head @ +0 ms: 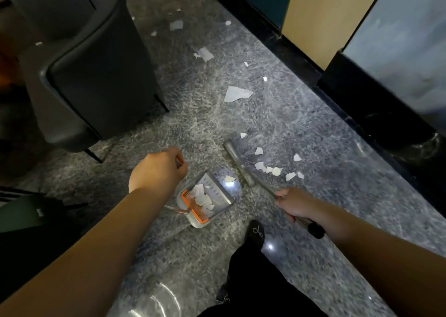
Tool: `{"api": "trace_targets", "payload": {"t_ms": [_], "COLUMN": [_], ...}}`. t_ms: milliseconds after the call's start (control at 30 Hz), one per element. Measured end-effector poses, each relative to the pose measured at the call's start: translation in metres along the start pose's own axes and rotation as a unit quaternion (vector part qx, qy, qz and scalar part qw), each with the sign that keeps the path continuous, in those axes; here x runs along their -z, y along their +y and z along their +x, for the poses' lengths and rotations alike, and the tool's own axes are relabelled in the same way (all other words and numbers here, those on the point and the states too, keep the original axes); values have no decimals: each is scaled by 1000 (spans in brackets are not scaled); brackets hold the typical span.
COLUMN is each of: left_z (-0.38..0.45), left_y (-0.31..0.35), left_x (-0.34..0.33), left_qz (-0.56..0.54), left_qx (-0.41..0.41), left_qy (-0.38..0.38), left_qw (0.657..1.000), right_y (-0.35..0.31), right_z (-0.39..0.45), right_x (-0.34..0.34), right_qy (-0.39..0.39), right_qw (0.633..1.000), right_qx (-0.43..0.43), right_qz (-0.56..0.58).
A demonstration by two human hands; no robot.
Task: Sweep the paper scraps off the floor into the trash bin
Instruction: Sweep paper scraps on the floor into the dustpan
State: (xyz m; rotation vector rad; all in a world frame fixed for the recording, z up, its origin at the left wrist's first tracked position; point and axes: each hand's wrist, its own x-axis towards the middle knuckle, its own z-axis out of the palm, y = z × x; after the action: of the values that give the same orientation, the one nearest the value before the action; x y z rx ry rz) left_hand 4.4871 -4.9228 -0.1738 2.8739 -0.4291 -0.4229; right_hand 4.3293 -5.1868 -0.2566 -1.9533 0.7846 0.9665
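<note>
on the speckled stone floor (301, 220), the right hand (298, 206) grips the broom (239, 163) and should draw nearby paper scraps (275, 169) low toward the dustpan (207, 199), its handle gripped by the left hand (158, 169), trash bin (101, 80) beyond.

The scene is being viewed from a single wide-angle camera worn on the head, which is being pointed forward and steeply down at the floor (277, 113). Both forearms are being taken in from close by at the lower edge, while the bin (96, 75) and the wall base (362, 104) are being caught farther off, toward the top. No second view is being given.
</note>
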Motion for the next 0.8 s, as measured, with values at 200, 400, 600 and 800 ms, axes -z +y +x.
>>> {"api": "trace_targets", "payload": {"t_ms": [200, 400, 600, 800], "left_z": [53, 78, 85, 101], "left_y": [21, 30, 38, 53], "left_x": [6, 16, 19, 18], "left_qz": [20, 7, -6, 39], "left_qx": [16, 23, 11, -22], "left_qy": [7, 13, 9, 0], "left_qw": [1000, 1000, 1000, 999], "right_y": [-25, -16, -6, -3], "right_z": [40, 46, 35, 19], "right_x": [24, 48, 77, 103], "right_qy": [-74, -115, -110, -70], "right_qw": [996, 993, 991, 993], "right_qx": [-18, -12, 3, 47], "right_qz": [-45, 11, 71, 85]}}
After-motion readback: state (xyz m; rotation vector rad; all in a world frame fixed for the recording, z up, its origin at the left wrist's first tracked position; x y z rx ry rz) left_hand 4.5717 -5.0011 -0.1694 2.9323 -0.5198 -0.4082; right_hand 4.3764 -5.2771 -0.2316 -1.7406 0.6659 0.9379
